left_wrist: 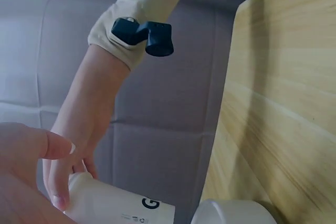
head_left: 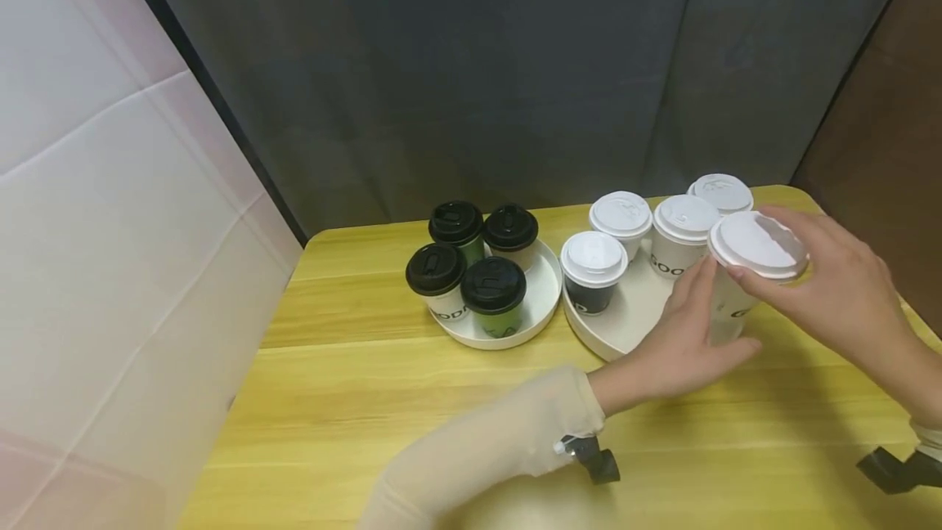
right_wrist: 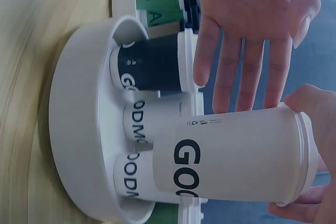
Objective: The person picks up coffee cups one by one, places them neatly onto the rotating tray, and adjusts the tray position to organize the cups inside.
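My right hand (head_left: 854,289) grips a tall white paper cup (right_wrist: 231,156) by its white lid, thumb and fingers round the rim. The cup is raised and tilted a little over the right side of a round white tray (head_left: 589,338). My left hand (head_left: 680,342) is beside the cup, fingers straight, fingertips at its side; whether they touch it I cannot tell. Several white-lidded cups stand on that tray, among them a dark cup (head_left: 591,297) at the left and a white cup (head_left: 671,256) behind my hands.
Left of the tray, a smaller white plate (head_left: 545,301) bears several black-lidded cups, among them a green cup (head_left: 500,323). A grey cloth (head_left: 441,88) hangs behind the wooden table (head_left: 331,399). A pale panel (head_left: 110,252) stands on the left, a brown one (head_left: 883,129) on the right.
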A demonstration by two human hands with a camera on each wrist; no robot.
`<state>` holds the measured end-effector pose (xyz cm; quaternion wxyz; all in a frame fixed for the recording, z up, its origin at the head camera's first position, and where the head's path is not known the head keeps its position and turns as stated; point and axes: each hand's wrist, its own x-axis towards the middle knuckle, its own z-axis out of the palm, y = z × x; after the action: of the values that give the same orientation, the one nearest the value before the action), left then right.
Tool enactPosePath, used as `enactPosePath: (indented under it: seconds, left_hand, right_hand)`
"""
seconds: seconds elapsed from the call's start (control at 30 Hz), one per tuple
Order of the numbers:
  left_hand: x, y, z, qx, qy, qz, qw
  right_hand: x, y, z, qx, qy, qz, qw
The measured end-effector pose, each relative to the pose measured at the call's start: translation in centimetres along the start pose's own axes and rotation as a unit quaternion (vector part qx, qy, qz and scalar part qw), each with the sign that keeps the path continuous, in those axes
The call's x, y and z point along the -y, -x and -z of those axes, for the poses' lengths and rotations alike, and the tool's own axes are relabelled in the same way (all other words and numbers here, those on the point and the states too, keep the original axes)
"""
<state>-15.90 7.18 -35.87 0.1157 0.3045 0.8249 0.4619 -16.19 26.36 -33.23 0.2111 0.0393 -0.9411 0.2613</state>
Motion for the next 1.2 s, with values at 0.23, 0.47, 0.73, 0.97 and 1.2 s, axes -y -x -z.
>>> enactPosePath:
  seconds: [0.23,0.47,0.73,0.97,1.2]
  left_hand:
    - [0.1,1.8,0.7,0.009,-0.003,0.005,0.9999]
    - [0.7,3.0,0.9,0.007,-0.009,0.013,0.9998]
    - [2.1,4.2,1.0,-0.002,-0.008,0.002,1.0]
    - [2.8,5.0,1.1,-0.009,-0.035,-0.002,0.9993]
    - [3.7,6.0,1.3,-0.002,-0.027,0.005,0.9996]
  right_hand:
    - [1.0,0.6,-0.7,-0.013,-0.014,0.034,0.9992]
    - [1.7,1.0,-1.4,-0.007,-0.021,0.051,0.9984]
    - [2.7,1.2,-2.6,0.004,-0.026,0.069,0.9973]
    - [2.9,1.6,-3.7,0.026,-0.047,0.058,0.9969]
    - [3.1,2.0,-4.9,0.032,-0.062,0.061,0.9957]
